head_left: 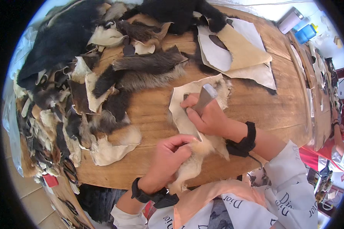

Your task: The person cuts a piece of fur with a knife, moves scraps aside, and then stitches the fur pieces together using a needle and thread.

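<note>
A pale fur pelt (178,100) lies skin side up on the wooden table in front of me, its light hair showing along the edges. My left hand (168,158) is closed on its near end and lifts that part, with cream fur (191,168) folded over and hanging toward me. My right hand (208,116) rests over the middle of the pelt, fingers wrapped round a grey metal furrier's knife (207,95). The wide end of its handle points up and away. My fingers hide the blade. A narrow slit shows in the skin between my two hands.
Fur scraps (53,122) pile up on the left. Black furs (156,13) lie at the back. Pattern pieces (240,49) sit on a pelt at the far right. Scissors (70,170) lie by the left table edge. A co-worker's arm (337,133) shows at far right.
</note>
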Available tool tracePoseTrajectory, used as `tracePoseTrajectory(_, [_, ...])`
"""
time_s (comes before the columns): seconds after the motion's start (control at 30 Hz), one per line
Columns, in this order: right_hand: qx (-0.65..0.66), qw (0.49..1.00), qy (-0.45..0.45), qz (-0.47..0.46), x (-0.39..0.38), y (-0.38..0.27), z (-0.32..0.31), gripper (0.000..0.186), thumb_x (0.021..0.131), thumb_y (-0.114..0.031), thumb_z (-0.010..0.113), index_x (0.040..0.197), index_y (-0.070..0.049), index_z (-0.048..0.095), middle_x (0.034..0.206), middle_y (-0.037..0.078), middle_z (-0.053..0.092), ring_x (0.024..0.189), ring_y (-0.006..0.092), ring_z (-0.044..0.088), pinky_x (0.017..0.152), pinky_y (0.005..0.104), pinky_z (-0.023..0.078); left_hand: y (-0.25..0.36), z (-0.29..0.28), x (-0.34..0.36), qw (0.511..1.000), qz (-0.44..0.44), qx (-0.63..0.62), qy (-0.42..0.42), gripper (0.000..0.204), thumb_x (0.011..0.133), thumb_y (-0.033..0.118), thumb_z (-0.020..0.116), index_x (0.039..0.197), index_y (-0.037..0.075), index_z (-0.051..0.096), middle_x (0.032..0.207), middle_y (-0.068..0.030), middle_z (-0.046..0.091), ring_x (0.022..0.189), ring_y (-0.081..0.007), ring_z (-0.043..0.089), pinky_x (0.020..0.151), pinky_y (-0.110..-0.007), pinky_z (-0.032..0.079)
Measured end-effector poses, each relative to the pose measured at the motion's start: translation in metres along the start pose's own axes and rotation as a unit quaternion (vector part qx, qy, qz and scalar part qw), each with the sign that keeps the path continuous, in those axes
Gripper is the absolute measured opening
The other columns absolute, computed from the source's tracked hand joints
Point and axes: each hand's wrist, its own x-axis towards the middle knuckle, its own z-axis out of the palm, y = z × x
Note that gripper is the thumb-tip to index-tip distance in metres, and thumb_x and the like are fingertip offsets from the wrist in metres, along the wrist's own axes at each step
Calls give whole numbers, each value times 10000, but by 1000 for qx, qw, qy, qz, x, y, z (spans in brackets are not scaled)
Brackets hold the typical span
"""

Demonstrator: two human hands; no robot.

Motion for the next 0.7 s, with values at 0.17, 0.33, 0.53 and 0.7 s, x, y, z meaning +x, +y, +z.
tracePoseTrajectory(0.17, [-19,999,-28,36,18,-3,1,127,777,-60,505,876,-24,577,723,131,548,642,291,508,582,396,382,17,-3,-5,1000,9,-8,-17,167,799,-7,521,925,-12,630,857,-44,640,733,-75,583,635,-220,472])
tracePoseTrajectory(0.33, [-26,999,5,-24,18,6,9,162,785,-65,501,926,-22,567,743,141,544,643,292,505,581,389,384,27,-6,-4,999,-13,-11,-51,224,803,-10,507,997,-19,619,848,22,599,705,-7,479,609,-166,396])
tracePoseTrajectory(0.53, [-31,999,26,-1,28,6,12,159,800,-85,504,919,-20,586,721,148,563,643,299,531,592,379,408,46,-22,-15,995,64,58,-49,206,785,-25,514,955,-16,630,873,-15,617,756,-38,533,657,-181,427])
tracePoseTrajectory(0.7, [-6,997,18,73,35,4,8,129,790,-130,513,877,-52,567,670,168,579,644,360,572,592,421,447,52,-40,-27,985,162,67,12,133,763,40,565,858,-33,624,871,-89,626,778,-119,581,687,-232,459])
